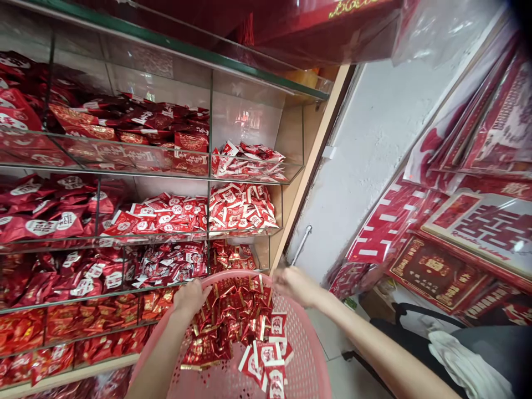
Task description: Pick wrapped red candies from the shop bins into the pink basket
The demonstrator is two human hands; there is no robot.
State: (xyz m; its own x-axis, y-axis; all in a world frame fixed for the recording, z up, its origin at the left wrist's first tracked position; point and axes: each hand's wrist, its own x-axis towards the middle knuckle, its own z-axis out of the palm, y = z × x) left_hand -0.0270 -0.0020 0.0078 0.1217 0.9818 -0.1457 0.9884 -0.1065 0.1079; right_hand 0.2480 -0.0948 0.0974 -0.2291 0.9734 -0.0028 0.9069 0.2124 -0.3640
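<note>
A pink perforated basket [305, 338] stands at the bottom centre, tilted toward the shelves. Inside it lie shiny red-and-gold packets [236, 316] and, lower right, several red-and-white packets [266, 357]. My left hand [191, 297] is closed on the basket's upper left rim. At the upper right rim is my right hand [297, 284], its fingers curled over the edge and gripping it. The far rim is beside a shelf compartment of small red packets [233, 256].
Glass-fronted shelves [245, 180] full of red packets fill the left and centre. A white wall [344, 166] stands right of them. Packaged red decorations [440, 266] hang at the right, above a dark chair [409, 327] with a white cloth [465, 360].
</note>
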